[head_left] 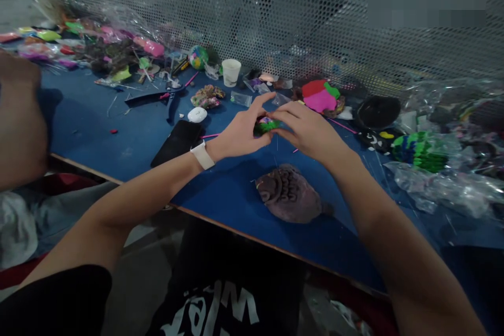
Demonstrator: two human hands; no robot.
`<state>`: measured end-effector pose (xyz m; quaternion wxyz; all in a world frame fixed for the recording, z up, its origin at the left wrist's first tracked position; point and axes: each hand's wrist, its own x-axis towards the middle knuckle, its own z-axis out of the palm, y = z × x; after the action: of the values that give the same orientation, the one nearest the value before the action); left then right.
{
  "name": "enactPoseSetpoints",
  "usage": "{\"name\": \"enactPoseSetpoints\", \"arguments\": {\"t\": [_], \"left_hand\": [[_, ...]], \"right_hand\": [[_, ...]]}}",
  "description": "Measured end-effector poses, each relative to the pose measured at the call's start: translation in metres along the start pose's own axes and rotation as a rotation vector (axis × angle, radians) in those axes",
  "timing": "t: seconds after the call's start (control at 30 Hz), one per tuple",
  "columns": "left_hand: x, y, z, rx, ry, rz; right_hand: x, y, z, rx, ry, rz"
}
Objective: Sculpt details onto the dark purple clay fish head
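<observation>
1 open lane — bare blue tabletop point(222, 189) between phone point(177, 143) and dark fish-shaped piece point(291, 194), nearer the body than left hand point(240, 134). In the way: white case point(197, 114), paper cup point(231, 72); mesh panel point(252, 5) walls off back, plastic wrap point(444, 185) crowds right.

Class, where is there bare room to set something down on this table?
Free: blue tabletop between the black phone and another person's arm, barring small red bits; also between the left hand and brown fish-shaped piece. Crowded: along the mesh panel and around the right side's plastic wrap.
</observation>
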<state>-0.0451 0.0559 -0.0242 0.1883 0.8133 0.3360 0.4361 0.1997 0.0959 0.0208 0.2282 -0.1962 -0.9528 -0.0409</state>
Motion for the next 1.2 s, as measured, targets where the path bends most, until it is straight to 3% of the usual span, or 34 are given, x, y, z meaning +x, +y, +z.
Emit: {"name": "enactPoseSetpoints", "arguments": {"t": [0.4,0.63,0.7,0.8,0.93,1.07,1.2], "left_hand": [[0.0,0.003,0.008,0.333,-0.234,0.02],[0.013,0.004,-0.001,0.569,-0.355,-0.008],[0.015,-0.004,-0.01,0.598,-0.325,-0.09],[0.014,-0.015,-0.023,0.617,-0.206,-0.281],[0.008,-0.018,-0.017,0.721,-0.197,-0.312],[0.003,-0.015,-0.001,0.807,-0.279,-0.316],[0.0,-0.013,0.002,0.799,-0.266,-0.307]], "right_hand": [[-0.012,-0.001,0.015,-0.111,-0.062,-0.014],[-0.006,-0.004,-0.002,0.034,-0.092,0.059],[-0.007,-0.004,-0.016,0.13,-0.041,0.101],[-0.012,-0.002,-0.041,0.276,0.136,0.189],[-0.019,0.006,-0.058,0.431,0.33,0.285],[-0.024,0.013,-0.053,0.542,0.257,0.328],[-0.028,0.013,-0.045,0.568,0.176,0.397]]}}
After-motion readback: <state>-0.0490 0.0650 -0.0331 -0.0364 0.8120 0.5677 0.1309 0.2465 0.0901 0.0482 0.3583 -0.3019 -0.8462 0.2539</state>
